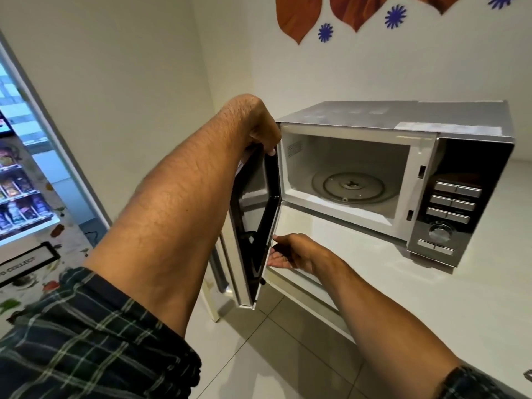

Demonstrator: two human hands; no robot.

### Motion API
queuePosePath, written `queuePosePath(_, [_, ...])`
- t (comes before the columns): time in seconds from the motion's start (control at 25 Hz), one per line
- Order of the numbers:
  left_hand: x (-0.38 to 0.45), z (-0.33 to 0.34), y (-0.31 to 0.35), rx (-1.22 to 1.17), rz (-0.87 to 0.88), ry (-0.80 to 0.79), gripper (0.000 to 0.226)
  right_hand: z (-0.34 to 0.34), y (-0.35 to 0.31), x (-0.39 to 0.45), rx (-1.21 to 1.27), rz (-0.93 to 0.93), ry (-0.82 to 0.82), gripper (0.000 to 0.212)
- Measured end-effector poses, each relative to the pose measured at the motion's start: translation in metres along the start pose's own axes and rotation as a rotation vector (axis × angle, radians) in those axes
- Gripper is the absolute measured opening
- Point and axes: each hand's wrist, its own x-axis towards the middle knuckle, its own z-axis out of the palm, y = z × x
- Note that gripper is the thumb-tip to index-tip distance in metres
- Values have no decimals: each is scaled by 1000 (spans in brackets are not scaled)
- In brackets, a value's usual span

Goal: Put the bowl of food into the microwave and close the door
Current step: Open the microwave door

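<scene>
Microwave (403,156): silver case, dark control panel at its right end, standing on a white surface (431,298) against the wall, ahead and to the right of the person. Long axis runs left to right across the view, mouth facing the person.

Cavity: white, lit, holding only the glass turntable (352,187). No bowl of food is to be seen anywhere in view, so the loading step looks not yet done.

Door (259,226): hinged at the left, swung wide out toward the person, seen almost edge-on, dark inner face turned toward the cavity. It stands between the two arms.

Left hand (263,131): the nearer to the hinge, fingers curled over the door's top edge, gripping it.

Right hand (290,251): lower, palm up and fingers spread loose, just beside the door's lower edge; whether it touches cannot be told. It holds nothing.

Judgement: neither hand is free with a bowl; the cavity lies to the right of both.
</scene>
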Motion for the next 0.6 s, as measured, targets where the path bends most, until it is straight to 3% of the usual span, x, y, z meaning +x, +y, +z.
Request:
queuePosePath(0.24, [8, 13, -15, 136, 29, 144, 55, 35, 0, 13, 67, 6, 68, 40])
queuePosePath(0.36, [17, 20, -31, 198, 104, 285, 47, 50, -1, 19, 126, 8, 66, 38])
queuePosePath(0.6, [42, 41, -61, 54, 185, 504, 35, 69, -1, 31, 205, -60, 70, 30])
